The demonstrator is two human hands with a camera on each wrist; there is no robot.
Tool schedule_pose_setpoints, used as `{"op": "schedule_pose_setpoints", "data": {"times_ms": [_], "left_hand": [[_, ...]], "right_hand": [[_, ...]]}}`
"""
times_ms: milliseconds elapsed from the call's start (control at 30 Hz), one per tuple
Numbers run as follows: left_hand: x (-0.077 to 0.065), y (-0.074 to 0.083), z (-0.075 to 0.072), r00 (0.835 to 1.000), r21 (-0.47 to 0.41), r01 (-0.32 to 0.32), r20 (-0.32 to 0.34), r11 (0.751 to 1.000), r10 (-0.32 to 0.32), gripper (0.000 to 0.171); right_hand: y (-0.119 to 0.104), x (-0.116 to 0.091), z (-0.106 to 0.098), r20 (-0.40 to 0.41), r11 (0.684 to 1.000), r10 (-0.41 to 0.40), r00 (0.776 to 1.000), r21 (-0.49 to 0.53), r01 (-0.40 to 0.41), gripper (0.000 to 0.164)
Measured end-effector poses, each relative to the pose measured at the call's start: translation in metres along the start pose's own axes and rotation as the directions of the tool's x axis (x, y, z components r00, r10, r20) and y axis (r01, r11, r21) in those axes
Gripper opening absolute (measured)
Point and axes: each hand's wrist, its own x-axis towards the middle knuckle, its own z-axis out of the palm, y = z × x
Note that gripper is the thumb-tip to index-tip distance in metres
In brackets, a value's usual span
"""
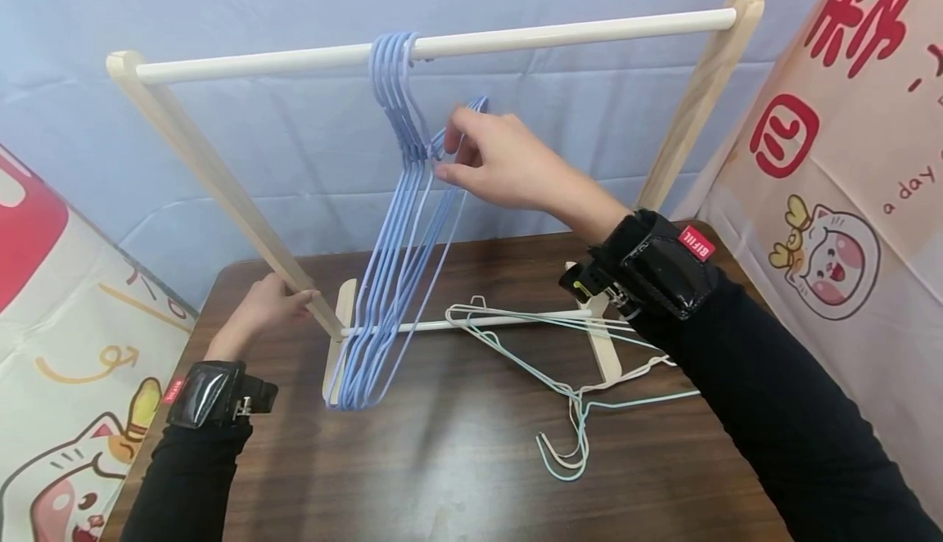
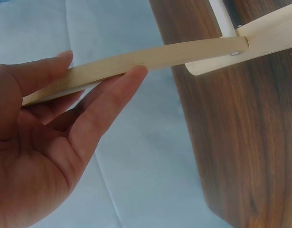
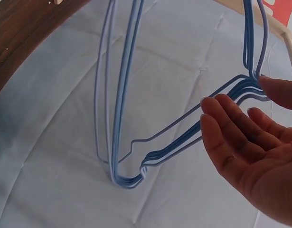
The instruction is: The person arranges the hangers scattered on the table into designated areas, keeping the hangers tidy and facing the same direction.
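Several blue wire hangers (image 1: 386, 255) hang in a bunch from the white top rail (image 1: 575, 33) of a wooden clothes rack, left of its middle. Low on the rack's left upright (image 1: 214, 173), my left hand (image 1: 268, 313) holds the wood between thumb and fingers, as the left wrist view also shows. My right hand (image 1: 508, 161) is at the hangers' necks, below the rail. In the right wrist view, its thumb (image 3: 281, 91) overlaps the necks and the loosely bent fingers (image 3: 221, 137) lie over the hangers' shoulders, with a gap between. Whether they touch is unclear.
White and light green hangers (image 1: 641, 403) lie overlapping on the brown table (image 1: 471, 493), by the rack's right foot (image 1: 606, 354) and partly behind my right forearm. A white lower bar (image 1: 427, 326) joins the feet. Printed cloth (image 1: 847, 157) hangs at both sides.
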Motion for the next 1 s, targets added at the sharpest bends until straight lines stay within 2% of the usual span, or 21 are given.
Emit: {"op": "schedule_pose_setpoints", "data": {"times_ms": [333, 700, 1000], "left_hand": [[0.001, -0.002, 0.0, 1.0, 0.008, -0.006, -0.005, 1.0, 0.007, 0.036], [0.0, 0.001, 0.001, 1.0, 0.019, 0.012, -0.005, 1.0, -0.012, 0.037], [0.0, 0.001, 0.001, 1.0, 0.026, 0.011, -0.008, 1.0, -0.011, 0.037]], "right_hand": [[0.015, -0.013, 0.007, -0.014, 0.998, -0.04, 0.999, -0.05, 0.039, 0.013], [0.037, -0.029, 0.022, 0.045, 0.997, 0.018, 0.999, -0.076, -0.015, 0.013], [0.056, -0.044, 0.035, 0.106, 0.981, 0.052, 0.993, -0.19, -0.031, 0.016]]}}
